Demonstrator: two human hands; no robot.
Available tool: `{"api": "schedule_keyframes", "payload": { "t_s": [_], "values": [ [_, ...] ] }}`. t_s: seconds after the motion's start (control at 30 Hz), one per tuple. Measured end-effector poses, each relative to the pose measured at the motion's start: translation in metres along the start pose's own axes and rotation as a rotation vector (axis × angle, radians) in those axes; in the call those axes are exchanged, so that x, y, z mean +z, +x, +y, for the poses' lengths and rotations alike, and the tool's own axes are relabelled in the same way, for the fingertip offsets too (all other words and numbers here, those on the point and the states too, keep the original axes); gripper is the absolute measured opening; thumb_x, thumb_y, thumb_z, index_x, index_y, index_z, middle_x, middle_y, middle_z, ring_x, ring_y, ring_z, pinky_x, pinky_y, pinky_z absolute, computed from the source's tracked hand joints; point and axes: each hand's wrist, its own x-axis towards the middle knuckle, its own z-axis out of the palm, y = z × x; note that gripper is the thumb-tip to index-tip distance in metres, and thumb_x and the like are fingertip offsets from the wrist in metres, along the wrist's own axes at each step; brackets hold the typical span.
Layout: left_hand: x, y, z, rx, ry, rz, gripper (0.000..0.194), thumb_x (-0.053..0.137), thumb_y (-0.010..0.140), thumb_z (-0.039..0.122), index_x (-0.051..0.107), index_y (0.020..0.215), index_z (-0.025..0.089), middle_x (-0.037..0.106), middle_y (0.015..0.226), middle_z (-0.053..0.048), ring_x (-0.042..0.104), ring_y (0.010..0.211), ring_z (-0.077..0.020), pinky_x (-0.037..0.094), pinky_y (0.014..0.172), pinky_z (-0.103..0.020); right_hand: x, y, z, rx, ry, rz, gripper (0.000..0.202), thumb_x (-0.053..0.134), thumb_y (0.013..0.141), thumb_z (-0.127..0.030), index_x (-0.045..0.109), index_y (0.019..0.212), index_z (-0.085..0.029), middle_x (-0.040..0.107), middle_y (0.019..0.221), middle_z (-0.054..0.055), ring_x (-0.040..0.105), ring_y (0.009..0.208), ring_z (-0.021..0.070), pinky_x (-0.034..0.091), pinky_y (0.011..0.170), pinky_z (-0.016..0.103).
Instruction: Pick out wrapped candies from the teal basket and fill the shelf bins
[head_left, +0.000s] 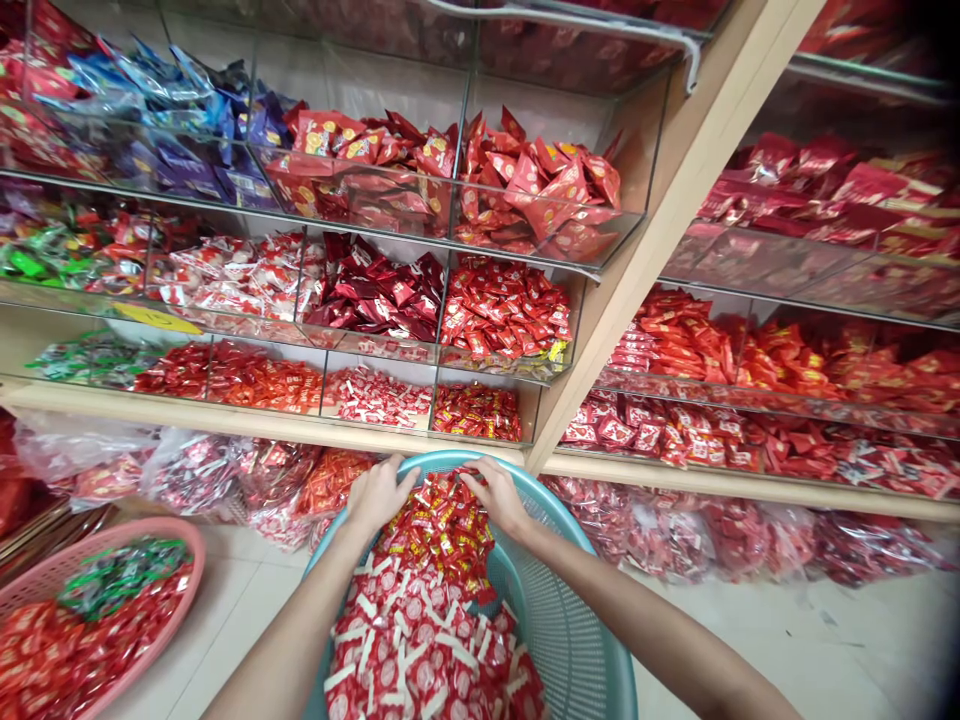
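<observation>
A teal plastic basket (pixel 577 620) stands on the floor in front of me. Red-and-yellow wrapped candies (pixel 439 530) fill its far part, and red candies with white wrapper ends (pixel 420 645) are heaped in the near part. My left hand (pixel 381 493) is closed over the far-left rim, its thumb pointing inward. At the far-right rim, my right hand (pixel 496 493) is bent over the edge, thumb beside the red-and-yellow candies. Some fingertips of both hands are hidden.
Wooden shelving (pixel 592 370) with clear-fronted bins of wrapped sweets rises just behind the basket. Below the lowest shelf lie plastic bags of candies (pixel 199 470). A pink basket (pixel 191 560) with red and green candies sits to the left on the tiled floor (pixel 232 590).
</observation>
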Motion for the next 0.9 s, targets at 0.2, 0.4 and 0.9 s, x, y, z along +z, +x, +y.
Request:
{"api": "schedule_keyframes", "payload": {
  "t_s": [0.2, 0.4, 0.9],
  "values": [
    [0.002, 0.001, -0.002, 0.012, 0.007, 0.015, 0.056, 0.023, 0.082, 0.062, 0.056, 0.106, 0.024, 0.068, 0.089, -0.010, 0.064, 0.082, -0.0262, 0.044, 0.067, -0.033, -0.008, 0.002, -0.006, 0.064, 0.051, 0.081, 0.022, 0.048, 0.086, -0.035, 0.062, 0.094, -0.021, 0.062, 0.093, 0.005, 0.056, 0.088, 0.0175, 0.042, 0.083, 0.029],
    [0.008, 0.004, -0.005, 0.029, -0.026, 0.039, 0.053, 0.019, 0.085, 0.057, 0.056, 0.106, 0.025, 0.069, 0.089, -0.009, 0.064, 0.085, -0.0262, 0.044, 0.068, -0.033, -0.009, -0.001, -0.028, 0.031, 0.074, 0.028, 0.026, 0.048, 0.086, -0.039, 0.066, 0.092, -0.021, 0.061, 0.086, 0.005, 0.057, 0.083, 0.0167, 0.043, 0.078, 0.028],
    [0.012, 0.006, -0.008, 0.018, -0.030, 0.047, 0.054, 0.021, 0.084, 0.058, 0.058, 0.106, 0.027, 0.069, 0.090, -0.009, 0.064, 0.086, -0.0267, 0.045, 0.069, -0.033, 0.043, -0.027, -0.050, 0.133, -0.101, -0.363, 0.011, 0.057, 0.080, -0.029, 0.064, 0.083, -0.021, 0.063, 0.075, -0.001, 0.055, 0.070, 0.0117, 0.037, 0.063, 0.020]
  ]
}}
